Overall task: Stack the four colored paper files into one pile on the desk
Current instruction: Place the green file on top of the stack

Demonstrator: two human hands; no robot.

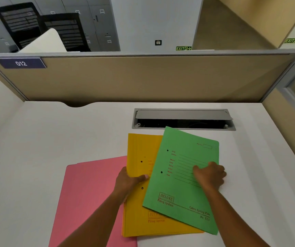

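Note:
Three paper files show on the white desk (54, 139). A pink file (89, 189) lies flat at the left. A yellow file (141, 148) overlaps its right edge. My left hand (127, 182) grips the yellow file's left edge, thumb on top. A green file (182, 175) lies tilted across the yellow one, printed side up. My right hand (209, 173) presses on the green file near its right edge, fingers curled over it. No fourth file is visible.
A grey cable hatch (182, 118) with its lid raised sits in the desk just behind the files. A beige partition (143, 77) labelled 012 closes off the back, and a side panel (285, 122) stands at the right. Black chairs (41, 25) stand beyond.

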